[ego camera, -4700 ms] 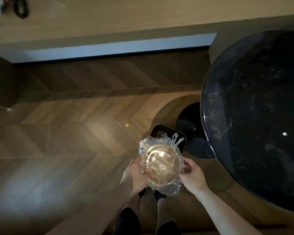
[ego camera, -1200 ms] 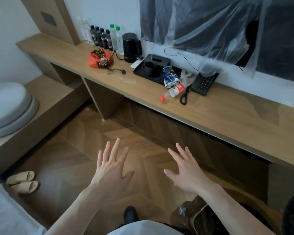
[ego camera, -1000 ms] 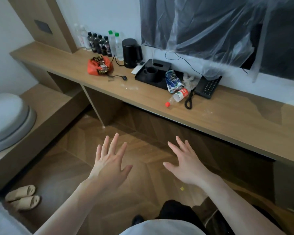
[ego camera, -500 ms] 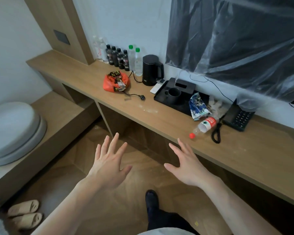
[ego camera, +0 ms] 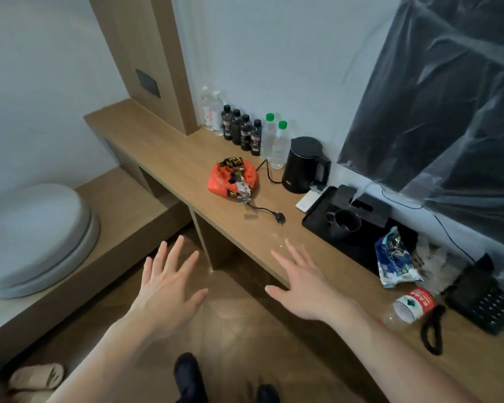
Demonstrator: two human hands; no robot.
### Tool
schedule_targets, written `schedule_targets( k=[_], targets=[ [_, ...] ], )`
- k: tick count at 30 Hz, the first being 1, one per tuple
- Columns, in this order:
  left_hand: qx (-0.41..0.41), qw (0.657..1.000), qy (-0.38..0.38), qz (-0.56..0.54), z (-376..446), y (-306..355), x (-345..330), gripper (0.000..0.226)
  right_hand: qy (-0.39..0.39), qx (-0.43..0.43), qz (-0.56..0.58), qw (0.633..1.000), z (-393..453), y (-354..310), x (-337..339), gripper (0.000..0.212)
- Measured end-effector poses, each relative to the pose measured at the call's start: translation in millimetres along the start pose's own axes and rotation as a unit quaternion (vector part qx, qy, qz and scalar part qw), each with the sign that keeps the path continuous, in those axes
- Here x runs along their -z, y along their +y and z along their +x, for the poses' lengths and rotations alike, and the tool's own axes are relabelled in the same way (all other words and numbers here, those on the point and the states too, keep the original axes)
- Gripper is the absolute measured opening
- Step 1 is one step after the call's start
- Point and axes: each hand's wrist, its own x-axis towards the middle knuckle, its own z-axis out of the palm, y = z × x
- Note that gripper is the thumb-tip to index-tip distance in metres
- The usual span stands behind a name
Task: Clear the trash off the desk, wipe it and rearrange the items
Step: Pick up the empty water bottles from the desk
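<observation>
Our left hand (ego camera: pixel 169 289) and right hand (ego camera: pixel 306 289): both spread, holding nothing. Counter (ego camera: pixel 163 158): orange bag (ego camera: pixel 233 181), contents unclear; bottle (ego camera: pixel 410 305), neck hidden behind our wrist; phone (ego camera: pixel 486 303), blurred.

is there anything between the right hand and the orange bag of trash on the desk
Nothing visible blocks it. The right hand hovers open at the desk edge, and bare desktop lies between it and the orange bag. The black plug and cord lie just right of that line.
</observation>
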Motion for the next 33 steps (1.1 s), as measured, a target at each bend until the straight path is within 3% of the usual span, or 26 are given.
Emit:
schedule_targets(
  k=[17,24,33],
  targets=[
    [-0.109,0.993,-0.008,0.041,230,-157,113,0.082,0.071,-0.073,0.016,0.995,188,-132,60,0.085],
    [-0.148,0.988,0.005,0.043,317,-176,138,0.083,0.088,-0.089,0.025,0.992,253,-148,92,0.085],
    [-0.119,0.991,-0.010,0.066,429,-215,169,0.085,0.080,-0.080,0.039,0.993,371,-152,133,0.085]
  ],
)
